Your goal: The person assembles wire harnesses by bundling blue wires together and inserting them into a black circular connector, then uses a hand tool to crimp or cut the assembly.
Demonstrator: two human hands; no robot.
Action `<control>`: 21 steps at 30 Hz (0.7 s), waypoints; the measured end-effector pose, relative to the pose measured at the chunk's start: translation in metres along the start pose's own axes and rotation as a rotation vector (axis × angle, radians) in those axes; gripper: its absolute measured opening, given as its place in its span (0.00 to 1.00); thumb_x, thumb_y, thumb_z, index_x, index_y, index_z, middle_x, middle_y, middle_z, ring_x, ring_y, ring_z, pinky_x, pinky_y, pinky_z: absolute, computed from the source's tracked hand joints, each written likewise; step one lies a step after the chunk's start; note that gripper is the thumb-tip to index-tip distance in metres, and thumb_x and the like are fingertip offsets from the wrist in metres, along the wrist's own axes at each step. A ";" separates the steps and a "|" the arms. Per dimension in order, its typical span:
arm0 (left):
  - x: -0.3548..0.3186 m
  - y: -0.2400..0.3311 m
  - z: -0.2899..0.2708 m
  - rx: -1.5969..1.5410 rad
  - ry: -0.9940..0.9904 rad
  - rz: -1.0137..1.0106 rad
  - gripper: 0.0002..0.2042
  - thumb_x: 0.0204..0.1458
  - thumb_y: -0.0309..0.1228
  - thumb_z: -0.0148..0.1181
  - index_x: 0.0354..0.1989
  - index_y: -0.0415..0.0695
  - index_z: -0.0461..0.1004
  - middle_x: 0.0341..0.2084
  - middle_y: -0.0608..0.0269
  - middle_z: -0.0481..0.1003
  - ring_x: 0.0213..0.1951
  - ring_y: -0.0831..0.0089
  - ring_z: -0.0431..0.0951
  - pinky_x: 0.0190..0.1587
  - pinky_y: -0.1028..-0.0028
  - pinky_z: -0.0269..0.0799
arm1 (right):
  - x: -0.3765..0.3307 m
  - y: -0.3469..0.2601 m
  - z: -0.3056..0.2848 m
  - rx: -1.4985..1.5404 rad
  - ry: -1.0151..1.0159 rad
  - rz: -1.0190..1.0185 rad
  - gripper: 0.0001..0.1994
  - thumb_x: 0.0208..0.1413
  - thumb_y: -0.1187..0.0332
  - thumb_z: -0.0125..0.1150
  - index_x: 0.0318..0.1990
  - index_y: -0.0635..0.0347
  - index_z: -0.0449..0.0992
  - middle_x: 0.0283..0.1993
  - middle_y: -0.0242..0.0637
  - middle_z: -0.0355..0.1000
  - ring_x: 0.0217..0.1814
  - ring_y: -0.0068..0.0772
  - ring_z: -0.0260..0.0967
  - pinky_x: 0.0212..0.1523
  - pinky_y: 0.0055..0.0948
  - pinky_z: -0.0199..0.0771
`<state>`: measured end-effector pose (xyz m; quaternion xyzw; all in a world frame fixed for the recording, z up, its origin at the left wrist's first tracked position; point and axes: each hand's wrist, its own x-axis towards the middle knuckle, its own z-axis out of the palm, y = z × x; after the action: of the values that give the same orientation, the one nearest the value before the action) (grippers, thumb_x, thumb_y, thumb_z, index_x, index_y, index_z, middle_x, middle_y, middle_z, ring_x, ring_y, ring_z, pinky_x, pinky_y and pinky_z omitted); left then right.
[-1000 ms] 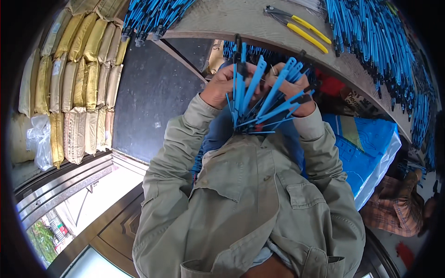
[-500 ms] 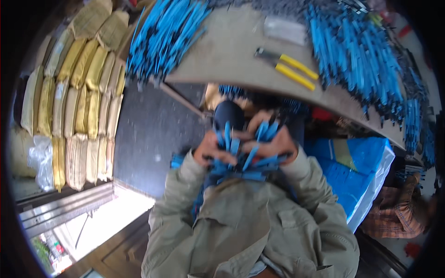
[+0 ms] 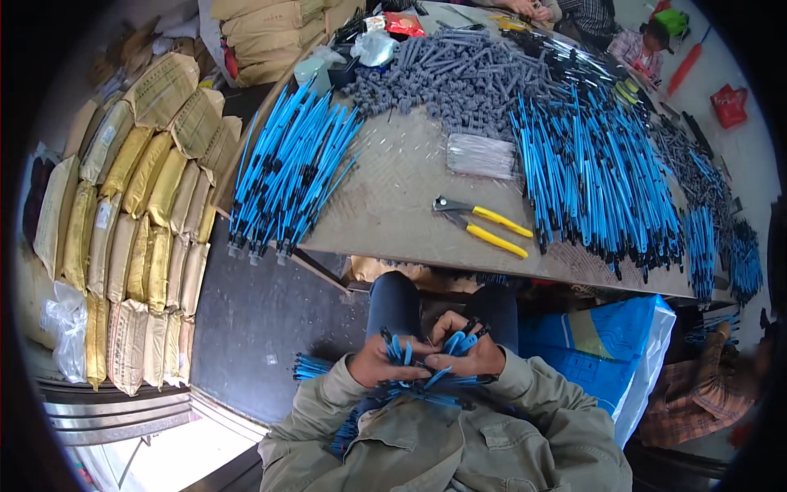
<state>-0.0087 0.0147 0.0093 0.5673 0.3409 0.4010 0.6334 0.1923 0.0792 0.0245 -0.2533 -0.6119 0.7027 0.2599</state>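
My left hand and my right hand meet over my lap, both closed around a bunch of blue-and-black rods that fans out between them. More of these rods lie across my lap and stick out to the left. My knees sit just under the table edge. Olive sleeves cover both forearms.
A metal table ahead carries a blue rod pile on the left, a large one on the right, grey parts, yellow-handled pliers and a clear bag. Stacked tan sacks stand left; a blue bag right.
The view has tilted up, bringing the table into sight. My hands with the rod bunch have lowered from chest height toward my lap.
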 end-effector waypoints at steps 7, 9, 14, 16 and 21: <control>0.006 -0.006 -0.007 0.008 -0.006 0.228 0.18 0.36 0.20 0.68 0.40 0.35 0.76 0.29 0.55 0.75 0.31 0.69 0.74 0.36 0.73 0.68 | 0.030 -0.043 -0.038 -0.266 -0.534 -0.118 0.29 0.40 0.63 0.71 0.48 0.65 0.64 0.44 0.37 0.67 0.48 0.28 0.63 0.50 0.29 0.64; 0.002 -0.004 -0.013 0.022 -0.017 0.187 0.18 0.38 0.20 0.66 0.41 0.36 0.75 0.29 0.57 0.74 0.32 0.70 0.73 0.36 0.73 0.67 | 0.063 -0.070 -0.076 -0.530 -0.785 -0.066 0.32 0.41 0.59 0.70 0.53 0.64 0.64 0.47 0.39 0.67 0.55 0.33 0.60 0.57 0.33 0.58; 0.001 -0.011 -0.026 -0.011 0.050 0.202 0.19 0.37 0.21 0.67 0.42 0.37 0.75 0.29 0.59 0.73 0.34 0.70 0.72 0.37 0.74 0.66 | 0.232 -0.119 -0.203 -1.492 -0.221 -0.397 0.16 0.49 0.68 0.57 0.46 0.60 0.69 0.45 0.44 0.69 0.45 0.42 0.69 0.46 0.34 0.70; 0.002 -0.009 -0.027 -0.004 0.072 0.182 0.19 0.36 0.21 0.68 0.42 0.38 0.76 0.30 0.59 0.73 0.34 0.70 0.72 0.37 0.74 0.66 | 0.288 -0.131 -0.231 -1.814 0.227 -0.441 0.15 0.48 0.70 0.55 0.45 0.58 0.69 0.47 0.45 0.69 0.48 0.45 0.68 0.46 0.36 0.70; -0.002 -0.005 -0.030 -0.113 0.131 0.078 0.20 0.35 0.22 0.69 0.42 0.40 0.76 0.32 0.60 0.72 0.35 0.71 0.71 0.38 0.75 0.65 | 0.360 -0.130 -0.294 -1.897 0.581 -0.587 0.12 0.48 0.72 0.52 0.42 0.58 0.70 0.43 0.44 0.69 0.44 0.44 0.69 0.43 0.38 0.71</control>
<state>-0.0354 0.0261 0.0010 0.5161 0.3360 0.4801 0.6248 0.1326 0.5513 0.1035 -0.3548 -0.8654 -0.2478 0.2524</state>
